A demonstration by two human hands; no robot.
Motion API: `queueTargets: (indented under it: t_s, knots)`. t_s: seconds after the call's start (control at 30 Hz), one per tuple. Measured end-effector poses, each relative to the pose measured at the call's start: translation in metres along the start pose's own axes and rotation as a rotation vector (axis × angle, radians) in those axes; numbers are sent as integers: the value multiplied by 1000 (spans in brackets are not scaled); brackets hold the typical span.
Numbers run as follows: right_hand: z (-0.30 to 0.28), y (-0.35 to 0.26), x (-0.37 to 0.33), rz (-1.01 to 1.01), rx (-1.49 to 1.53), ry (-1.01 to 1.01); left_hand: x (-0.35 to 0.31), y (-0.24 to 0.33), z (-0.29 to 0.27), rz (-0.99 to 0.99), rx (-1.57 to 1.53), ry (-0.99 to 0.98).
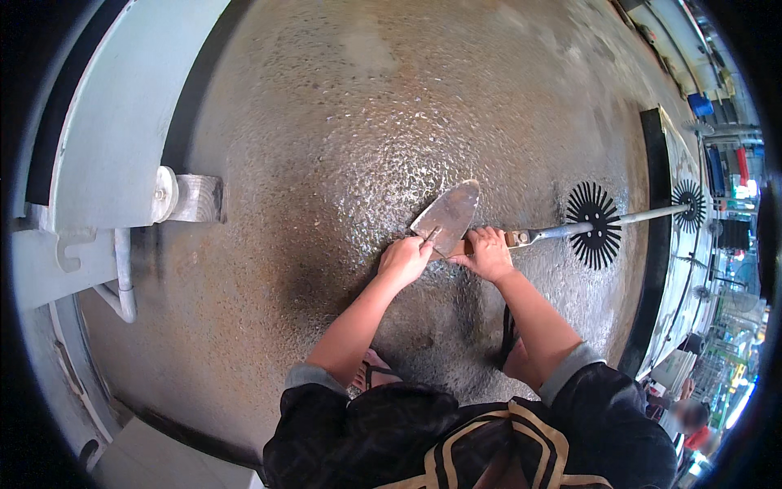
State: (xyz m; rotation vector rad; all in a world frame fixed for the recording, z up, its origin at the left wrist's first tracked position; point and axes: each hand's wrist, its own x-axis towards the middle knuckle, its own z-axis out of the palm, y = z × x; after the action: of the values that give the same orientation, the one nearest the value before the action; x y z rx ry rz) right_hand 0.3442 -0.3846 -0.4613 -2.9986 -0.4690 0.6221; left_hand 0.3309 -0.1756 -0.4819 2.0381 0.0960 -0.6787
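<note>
A trowel (448, 213) with a worn, rounded metal blade is in front of me, its blade pointing forward and slightly right. My left hand (405, 259) is closed around its thin metal shank, just behind the blade. Close beside it, my right hand (490, 254) grips a brown wooden bar (460, 248) that passes behind the trowel's back end. At this bar's right end is a metal fitting (520, 238), lined up with a long grey rod (562, 231). Whether rod and fitting are joined, I cannot tell for certain.
A black spiky disc (594, 226) sits on the rod, with another disc (689, 205) further right by a white-topped ledge (674, 220). Wet, rough floor (326, 147) lies below. White machine panels (122, 114) and a roller (165, 194) stand left. People (691, 417) are at far right.
</note>
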Motion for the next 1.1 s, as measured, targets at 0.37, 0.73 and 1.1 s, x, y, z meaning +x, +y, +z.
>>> queueTargets:
  t_s: [0.37, 0.73, 1.1]
  knots:
    - [2, -8, -6, 45, 32, -4, 6, 4, -6, 17, 176, -75]
    - [14, -6, -10, 2, -14, 30, 5, 5, -22, 122, 345, -152]
    - [5, -6, -9, 20, 1, -26, -21, -31, -55, -54, 172, 106]
